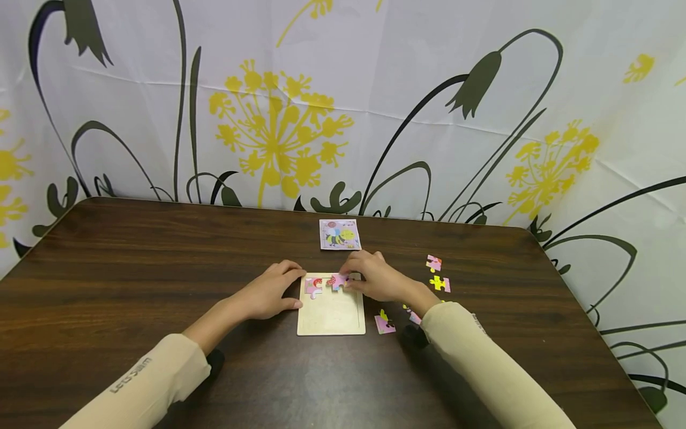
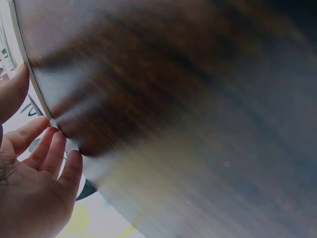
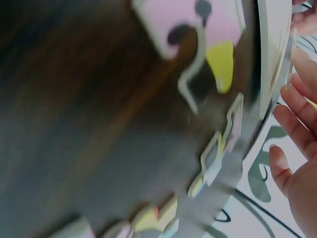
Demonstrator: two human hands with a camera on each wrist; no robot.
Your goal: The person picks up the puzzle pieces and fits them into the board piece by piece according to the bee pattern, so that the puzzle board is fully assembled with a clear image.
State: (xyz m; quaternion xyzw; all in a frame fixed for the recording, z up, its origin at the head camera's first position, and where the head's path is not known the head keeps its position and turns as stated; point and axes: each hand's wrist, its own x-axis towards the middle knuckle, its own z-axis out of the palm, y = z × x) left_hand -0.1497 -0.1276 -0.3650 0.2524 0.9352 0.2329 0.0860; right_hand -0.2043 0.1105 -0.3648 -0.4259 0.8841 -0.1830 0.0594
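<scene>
Right hand (image 1: 377, 279) pinches a pink puzzle piece (image 1: 337, 281) with curled fingertips at the top edge of the wooden puzzle tray (image 1: 331, 316), just beside a piece already seated (image 1: 313, 287) in the upper left corner. Left hand (image 1: 270, 292) lies with relaxed fingers against the tray's left edge, steadying it. Fitting looks to be the step in hand; next, the piece likely needs turning until its tab meets its neighbour. Loose pieces (image 1: 438, 273) lie near on the worktop (image 1: 134, 280), and a reference picture (image 1: 339, 233) beyond the tray.
</scene>
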